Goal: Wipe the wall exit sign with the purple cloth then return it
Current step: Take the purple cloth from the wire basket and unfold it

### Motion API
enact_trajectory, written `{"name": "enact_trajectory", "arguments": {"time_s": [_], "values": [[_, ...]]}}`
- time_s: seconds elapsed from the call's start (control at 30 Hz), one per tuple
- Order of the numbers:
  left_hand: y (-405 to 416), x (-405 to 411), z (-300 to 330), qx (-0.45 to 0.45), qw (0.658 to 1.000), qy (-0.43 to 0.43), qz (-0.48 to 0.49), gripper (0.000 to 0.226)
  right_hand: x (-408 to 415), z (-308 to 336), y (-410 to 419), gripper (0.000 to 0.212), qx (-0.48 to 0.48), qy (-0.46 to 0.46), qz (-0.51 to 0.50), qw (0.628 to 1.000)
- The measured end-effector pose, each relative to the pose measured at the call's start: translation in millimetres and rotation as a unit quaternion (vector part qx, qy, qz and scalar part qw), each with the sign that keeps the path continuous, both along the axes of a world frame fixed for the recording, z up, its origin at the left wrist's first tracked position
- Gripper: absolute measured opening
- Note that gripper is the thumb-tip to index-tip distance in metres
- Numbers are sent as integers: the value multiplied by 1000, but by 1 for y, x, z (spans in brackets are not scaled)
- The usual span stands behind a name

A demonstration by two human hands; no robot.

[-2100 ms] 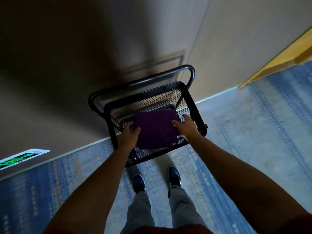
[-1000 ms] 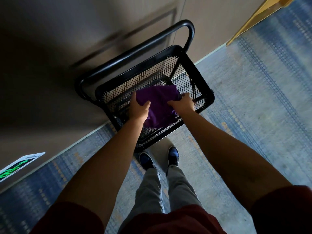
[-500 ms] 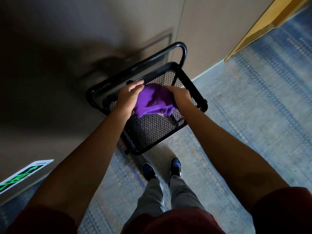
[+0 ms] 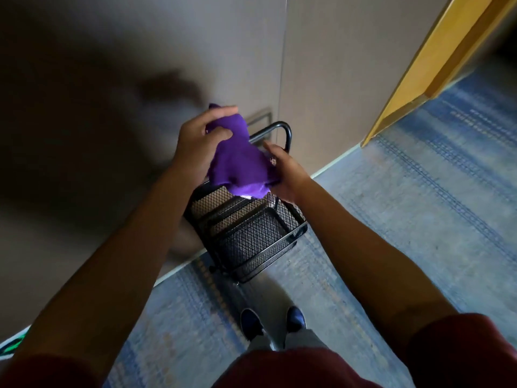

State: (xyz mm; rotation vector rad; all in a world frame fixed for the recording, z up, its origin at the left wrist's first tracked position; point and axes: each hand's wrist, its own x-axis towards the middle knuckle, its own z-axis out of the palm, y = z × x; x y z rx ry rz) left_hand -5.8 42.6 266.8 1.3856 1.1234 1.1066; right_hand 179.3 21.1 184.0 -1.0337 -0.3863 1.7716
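Observation:
The purple cloth (image 4: 240, 161) is bunched up in the air above the black wire-mesh cart (image 4: 249, 236). My left hand (image 4: 198, 144) grips its upper end, thumb and fingers closed on the fabric. My right hand (image 4: 282, 175) holds its lower right edge, fingers partly hidden behind the cloth. Only a sliver of the green-and-white exit sign (image 4: 12, 344) shows, low on the wall at the far left edge, mostly cut off by my left arm.
The cart stands against a beige wall (image 4: 321, 65) on blue-grey patterned carpet (image 4: 419, 219), its handle (image 4: 285, 133) toward the wall. A yellow wooden door frame (image 4: 436, 60) rises at the upper right. My shoes (image 4: 271, 320) are just behind the cart.
Both hands lifted the purple cloth out of the cart's basket and up above it. The cloth went from lying flat to bunched. The view tilted so the cart sits lower in frame.

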Motion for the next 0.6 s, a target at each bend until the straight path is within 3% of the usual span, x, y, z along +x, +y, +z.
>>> {"name": "enact_trajectory", "arguments": {"time_s": [0.13,0.3,0.4,0.53,0.6], "values": [[-17,-4,33,12,999,-51,-2,43,1,26,-9,32,64,7,92,994],[-49,-17,69,9,998,-36,45,36,2,63,-4,62,141,-3,40,989],[-76,-24,86,-2,995,-36,92,39,0,99,-8,59,197,-20,19,980],[-106,-27,106,14,990,-71,125,20,-8,139,-30,50,282,-82,36,955],[-118,-31,110,20,987,-100,126,27,-15,155,-41,49,311,-89,53,945]]}}
